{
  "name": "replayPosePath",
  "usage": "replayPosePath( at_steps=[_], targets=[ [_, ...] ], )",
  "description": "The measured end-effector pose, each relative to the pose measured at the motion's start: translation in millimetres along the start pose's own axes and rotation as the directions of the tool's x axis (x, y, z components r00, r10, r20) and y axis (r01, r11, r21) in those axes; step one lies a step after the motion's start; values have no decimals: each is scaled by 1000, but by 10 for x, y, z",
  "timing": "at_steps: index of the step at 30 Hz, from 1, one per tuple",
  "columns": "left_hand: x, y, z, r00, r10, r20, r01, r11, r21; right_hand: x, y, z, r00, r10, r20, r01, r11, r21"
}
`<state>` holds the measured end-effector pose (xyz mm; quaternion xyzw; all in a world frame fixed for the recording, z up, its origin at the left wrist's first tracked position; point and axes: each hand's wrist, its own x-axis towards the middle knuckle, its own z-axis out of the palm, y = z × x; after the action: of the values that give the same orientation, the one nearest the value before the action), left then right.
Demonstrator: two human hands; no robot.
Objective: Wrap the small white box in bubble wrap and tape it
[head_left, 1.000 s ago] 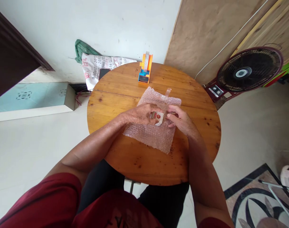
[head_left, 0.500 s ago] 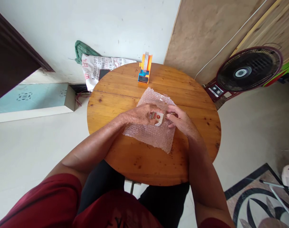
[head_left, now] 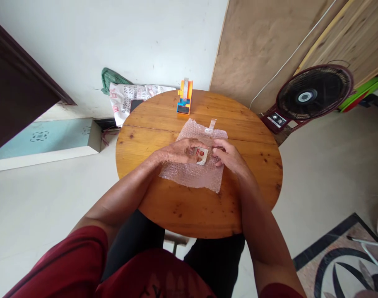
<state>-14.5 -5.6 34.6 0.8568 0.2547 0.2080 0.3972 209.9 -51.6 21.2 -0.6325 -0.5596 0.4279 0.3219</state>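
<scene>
A sheet of bubble wrap (head_left: 195,176) lies flat on the round wooden table (head_left: 151,207). On it rests a small white box (head_left: 202,156) with red print. My left hand (head_left: 185,150) grips the box from the left, thumb and fingers at its edges. Just right of the box, my right hand (head_left: 228,155) hovers over or touches the wrap, its fingers bent and apart with nothing held. At the wrap's far edge, a strip of clear tape (head_left: 211,125) sticks out.
An orange and blue tape dispenser (head_left: 184,99) stands at the table's far edge. Behind the table are a printed white sack (head_left: 120,101) and a green bag (head_left: 114,78) against the wall. A fan (head_left: 306,97) is on the right, a pale blue box (head_left: 52,134) on the left.
The whole view has shifted slightly. Both hands stay around the box on the bubble wrap, with little change in their grip. The tape strip at the far edge shows more clearly.
</scene>
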Motion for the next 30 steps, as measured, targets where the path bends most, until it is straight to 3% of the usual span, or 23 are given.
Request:
replayPosePath(
  at_steps=[4,7,9,13,17,20,23,30],
  targets=[
    [-11,168,-107,995,-56,-88,59,997,39,20,25,6,1000,-16,2,16,1000,3],
    [-133,385,-228,996,-30,-88,51,966,251,19,20,9,1000,-27,14,27,1000,11],
    [-308,521,-242,997,46,-63,-17,920,393,15,16,8,1000,-18,17,18,1000,14],
    [-791,619,-13,997,66,-36,-38,853,521,20,34,3,999,-46,15,46,999,4],
    [-1088,492,344,995,9,-95,52,783,619,21,31,-1,996,-87,17,88,996,-21],
    [-1061,390,509,984,11,-177,104,770,630,-3,-7,-8,996,-84,33,85,996,-35],
    [-934,347,567,978,43,-206,101,763,639,-35,-41,-22,995,-86,54,89,995,-51],
    [-687,365,462,966,43,-254,111,820,562,-64,-48,-50,980,-155,126,169,979,-111]
  ],
)
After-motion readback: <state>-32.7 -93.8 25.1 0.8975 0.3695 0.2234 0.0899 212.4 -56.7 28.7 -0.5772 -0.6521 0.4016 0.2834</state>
